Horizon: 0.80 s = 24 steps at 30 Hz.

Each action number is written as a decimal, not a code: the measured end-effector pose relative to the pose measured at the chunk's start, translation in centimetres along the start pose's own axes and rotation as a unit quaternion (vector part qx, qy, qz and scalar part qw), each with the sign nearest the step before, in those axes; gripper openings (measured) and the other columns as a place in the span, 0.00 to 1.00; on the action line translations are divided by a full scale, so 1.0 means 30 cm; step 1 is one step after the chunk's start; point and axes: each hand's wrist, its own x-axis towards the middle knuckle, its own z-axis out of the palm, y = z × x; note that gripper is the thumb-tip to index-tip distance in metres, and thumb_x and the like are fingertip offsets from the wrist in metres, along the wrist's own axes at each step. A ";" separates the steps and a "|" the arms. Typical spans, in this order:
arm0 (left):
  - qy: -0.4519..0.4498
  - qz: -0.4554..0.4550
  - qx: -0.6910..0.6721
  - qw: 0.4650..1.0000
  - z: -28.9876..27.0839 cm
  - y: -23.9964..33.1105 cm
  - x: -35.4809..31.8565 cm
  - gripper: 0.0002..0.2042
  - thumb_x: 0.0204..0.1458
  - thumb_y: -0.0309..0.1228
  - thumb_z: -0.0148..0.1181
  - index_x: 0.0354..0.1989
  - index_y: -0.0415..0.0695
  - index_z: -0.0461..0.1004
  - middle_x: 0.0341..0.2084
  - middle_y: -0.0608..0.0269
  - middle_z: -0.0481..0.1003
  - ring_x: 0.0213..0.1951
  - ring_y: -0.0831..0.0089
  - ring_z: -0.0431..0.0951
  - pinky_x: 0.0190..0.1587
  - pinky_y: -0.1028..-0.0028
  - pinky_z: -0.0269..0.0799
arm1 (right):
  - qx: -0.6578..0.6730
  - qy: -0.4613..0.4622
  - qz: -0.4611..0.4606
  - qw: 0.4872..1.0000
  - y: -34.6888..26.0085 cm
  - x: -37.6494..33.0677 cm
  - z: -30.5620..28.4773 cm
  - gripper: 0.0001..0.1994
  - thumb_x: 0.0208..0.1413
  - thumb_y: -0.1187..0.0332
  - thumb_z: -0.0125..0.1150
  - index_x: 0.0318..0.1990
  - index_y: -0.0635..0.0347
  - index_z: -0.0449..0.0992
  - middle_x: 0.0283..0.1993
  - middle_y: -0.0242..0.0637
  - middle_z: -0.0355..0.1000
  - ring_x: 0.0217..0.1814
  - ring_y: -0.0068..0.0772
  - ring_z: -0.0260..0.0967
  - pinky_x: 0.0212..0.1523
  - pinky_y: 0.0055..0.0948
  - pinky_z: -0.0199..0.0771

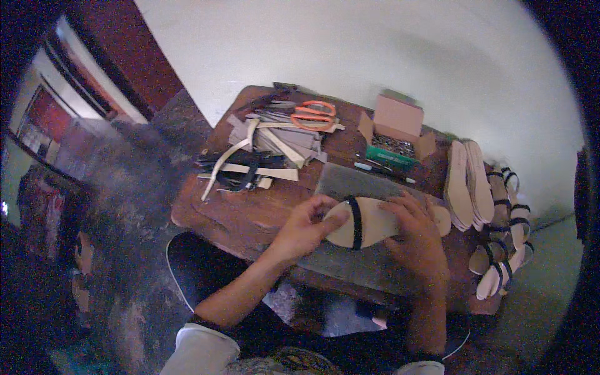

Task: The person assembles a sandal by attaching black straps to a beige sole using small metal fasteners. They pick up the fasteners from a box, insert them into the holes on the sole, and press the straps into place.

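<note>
A beige sandal sole (pixel 378 220) with one black strap (pixel 357 223) across its wide end lies sideways between my hands, over a grey mat (pixel 350 265). My left hand (pixel 306 228) is closed on the wide end, its thumb on top beside the strap. My right hand (pixel 415 231) grips the sole around its middle, the fingers over the far edge. The narrow end shows past the right hand. The sole's underside is hidden.
Strap strips (pixel 269 147) and orange-handled scissors (pixel 314 117) lie at the table's far left. Behind the mat are pens (pixel 381 172) and an opened box of small metal pieces (pixel 392 150). Stacked soles (pixel 465 184) and several strapped sandals (pixel 503 269) line the right side.
</note>
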 end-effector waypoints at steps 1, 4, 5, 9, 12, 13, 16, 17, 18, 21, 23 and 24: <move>-0.008 -0.011 0.030 0.999 -0.010 0.010 -0.003 0.14 0.54 0.34 0.60 0.44 0.39 0.71 0.34 0.64 0.76 0.35 0.79 0.74 0.37 0.76 0.71 | -0.001 -0.002 0.005 1.000 0.007 -0.001 0.011 0.34 0.31 0.73 0.70 0.54 0.49 0.68 0.57 0.36 0.65 0.69 0.44 0.52 0.72 0.52 0.34; -0.023 0.045 0.054 0.997 -0.070 -0.090 0.015 0.17 0.55 0.36 0.60 0.47 0.39 0.70 0.35 0.59 0.76 0.34 0.76 0.75 0.36 0.75 0.72 | -0.014 -0.028 0.008 0.999 0.032 0.005 0.047 0.34 0.31 0.72 0.71 0.54 0.50 0.68 0.57 0.37 0.66 0.69 0.46 0.52 0.72 0.51 0.34; -0.022 0.060 0.066 0.996 -0.082 -0.091 0.009 0.17 0.54 0.36 0.60 0.47 0.39 0.70 0.35 0.58 0.76 0.34 0.75 0.75 0.36 0.75 0.72 | -0.020 -0.041 0.013 0.999 0.040 0.003 0.053 0.34 0.31 0.71 0.71 0.53 0.50 0.68 0.57 0.37 0.66 0.69 0.46 0.51 0.72 0.51 0.34; 0.030 0.193 0.235 0.952 -0.169 -0.056 -0.005 0.17 0.53 0.35 0.60 0.48 0.39 0.71 0.35 0.55 0.76 0.31 0.71 0.75 0.36 0.71 0.71 | -0.012 -0.057 -0.011 0.998 0.047 0.008 0.050 0.34 0.31 0.70 0.72 0.53 0.51 0.68 0.55 0.40 0.66 0.68 0.48 0.53 0.71 0.49 0.38; 0.087 0.231 0.276 0.929 -0.268 -0.026 -0.012 0.15 0.51 0.34 0.60 0.45 0.39 0.73 0.32 0.53 0.77 0.29 0.68 0.75 0.35 0.70 0.71 | -0.013 -0.063 -0.027 0.998 0.013 0.025 0.019 0.32 0.33 0.68 0.72 0.52 0.53 0.69 0.53 0.41 0.67 0.63 0.49 0.58 0.66 0.46 0.50; 0.105 0.229 0.275 0.928 -0.304 -0.006 -0.031 0.15 0.51 0.33 0.60 0.44 0.39 0.74 0.32 0.52 0.77 0.29 0.67 0.76 0.35 0.70 0.71 | 0.017 -0.059 -0.031 0.998 -0.018 0.034 -0.005 0.30 0.35 0.68 0.72 0.51 0.54 0.70 0.51 0.41 0.68 0.61 0.49 0.60 0.63 0.45 0.54; 0.194 0.243 0.295 0.904 -0.436 0.031 -0.051 0.13 0.50 0.33 0.61 0.40 0.38 0.76 0.30 0.52 0.77 0.29 0.66 0.76 0.34 0.69 0.71 | 0.050 0.009 -0.057 0.997 -0.096 0.065 0.004 0.22 0.40 0.66 0.70 0.47 0.56 0.73 0.45 0.42 0.70 0.51 0.48 0.66 0.53 0.42 0.64; 0.227 0.248 0.303 0.892 -0.482 0.038 -0.053 0.12 0.50 0.33 0.61 0.39 0.38 0.76 0.30 0.52 0.77 0.29 0.66 0.77 0.33 0.69 0.71 | 0.052 0.039 -0.066 0.996 -0.122 0.074 0.015 0.20 0.42 0.66 0.69 0.45 0.57 0.75 0.42 0.42 0.71 0.48 0.47 0.68 0.50 0.40 0.67; 0.262 0.186 0.307 0.896 -0.526 0.055 -0.061 0.12 0.50 0.33 0.60 0.39 0.38 0.76 0.31 0.52 0.78 0.30 0.65 0.77 0.34 0.68 0.71 | 0.058 0.033 -0.070 0.995 -0.165 0.095 0.031 0.18 0.44 0.66 0.68 0.44 0.58 0.75 0.41 0.43 0.71 0.46 0.47 0.69 0.48 0.40 0.67; 0.324 0.044 0.315 0.891 -0.647 0.053 -0.091 0.13 0.49 0.36 0.60 0.37 0.39 0.77 0.32 0.49 0.77 0.34 0.59 0.79 0.38 0.65 0.72 | 0.097 0.007 -0.108 0.989 -0.312 0.225 0.082 0.14 0.48 0.64 0.65 0.42 0.58 0.75 0.39 0.44 0.72 0.45 0.47 0.70 0.47 0.39 0.69; 0.338 0.043 0.365 0.867 -0.724 -0.028 -0.095 0.14 0.48 0.37 0.61 0.37 0.39 0.77 0.32 0.48 0.77 0.35 0.57 0.79 0.39 0.63 0.72 | 0.133 -0.011 -0.156 0.979 -0.393 0.326 0.146 0.14 0.49 0.62 0.63 0.43 0.56 0.75 0.42 0.45 0.72 0.48 0.50 0.68 0.50 0.42 0.68; 0.348 0.028 0.356 0.867 -0.718 -0.037 -0.095 0.15 0.48 0.38 0.60 0.37 0.39 0.77 0.32 0.48 0.77 0.36 0.56 0.78 0.39 0.62 0.72 | 0.146 -0.013 -0.166 0.975 -0.426 0.373 0.177 0.13 0.49 0.63 0.63 0.41 0.58 0.75 0.40 0.44 0.73 0.45 0.49 0.70 0.47 0.41 0.69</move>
